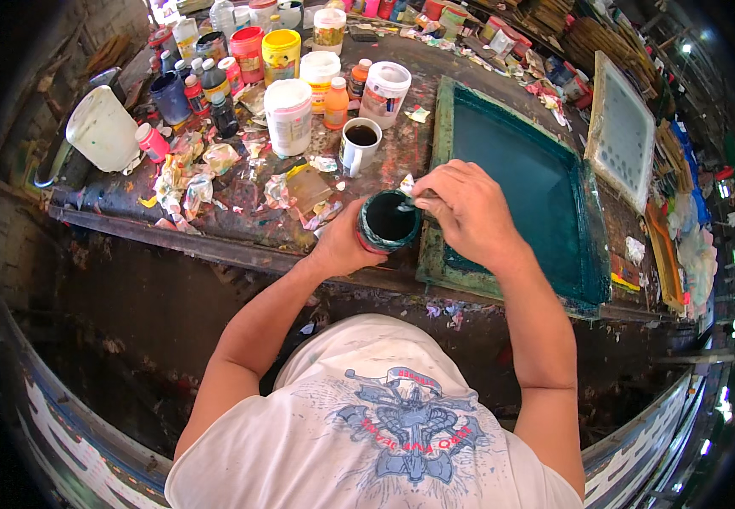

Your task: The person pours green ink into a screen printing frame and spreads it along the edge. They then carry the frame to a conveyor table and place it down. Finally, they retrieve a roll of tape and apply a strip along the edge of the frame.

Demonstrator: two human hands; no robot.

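My left hand is wrapped round a tub of dark teal paint with a smeared rim, held at the table's front edge. My right hand pinches a small paint-smeared stirrer that dips into the tub at its right side; a white scrap shows at the fingertips. Just to the right lies a green-framed screen coated in teal. A white mug of dark liquid stands behind the tub, and crumpled stained papers lie to the left.
The stained table holds several paint tubs and bottles, plus a white jug at the left. A pale-framed screen leans at the right, near piles of boards and rags. Below the front edge is dark, littered space.
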